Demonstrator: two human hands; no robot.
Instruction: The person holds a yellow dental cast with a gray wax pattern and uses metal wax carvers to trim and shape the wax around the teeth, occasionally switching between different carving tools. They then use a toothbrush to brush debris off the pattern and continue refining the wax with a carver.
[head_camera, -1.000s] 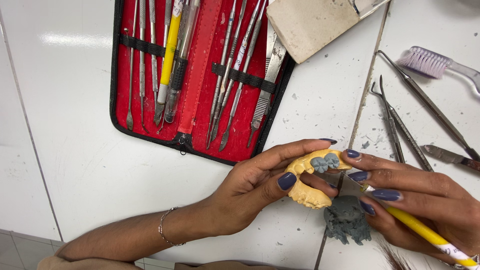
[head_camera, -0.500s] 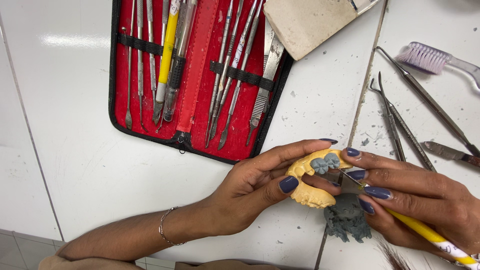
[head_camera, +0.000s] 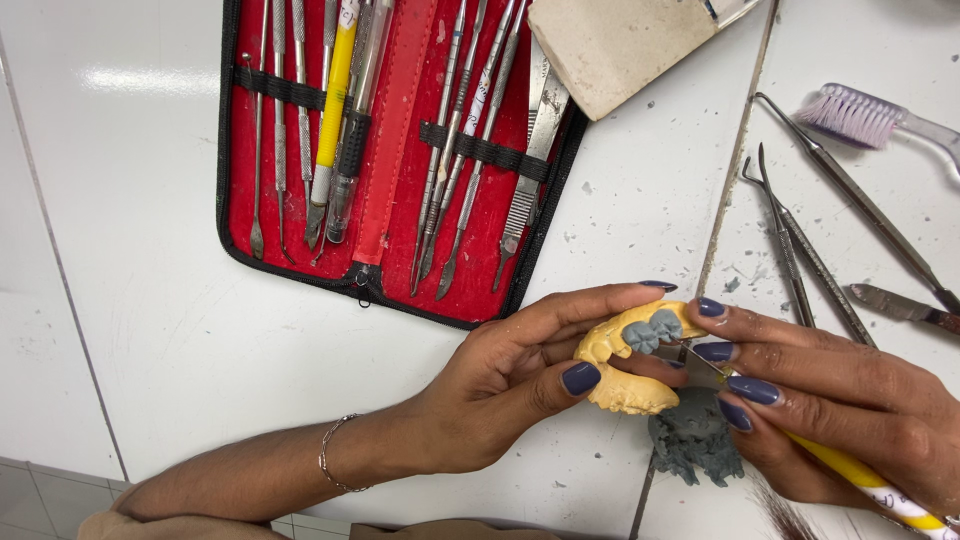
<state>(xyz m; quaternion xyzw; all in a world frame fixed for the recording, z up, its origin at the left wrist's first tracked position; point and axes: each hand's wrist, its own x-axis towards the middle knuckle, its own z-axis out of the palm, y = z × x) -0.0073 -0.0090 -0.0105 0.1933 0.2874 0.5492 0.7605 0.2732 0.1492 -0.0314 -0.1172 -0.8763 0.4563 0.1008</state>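
Left hand (head_camera: 500, 385) pinching yellow dental cast (head_camera: 625, 385) steady; right hand (head_camera: 850, 410) gripping yellow-handled carver (head_camera: 870, 480) pen-style, tip on grey wax teeth (head_camera: 648, 332).

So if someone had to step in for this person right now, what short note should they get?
Left hand: grips the yellow plaster dental cast, with grey wax teeth built on top.
Right hand: holds a yellow-handled carving tool, tip at the wax.
Grey wax scrap pile lies just below the cast.
Red instrument case lies open above.
Done: some wax shaped. How much is left, I cannot tell.
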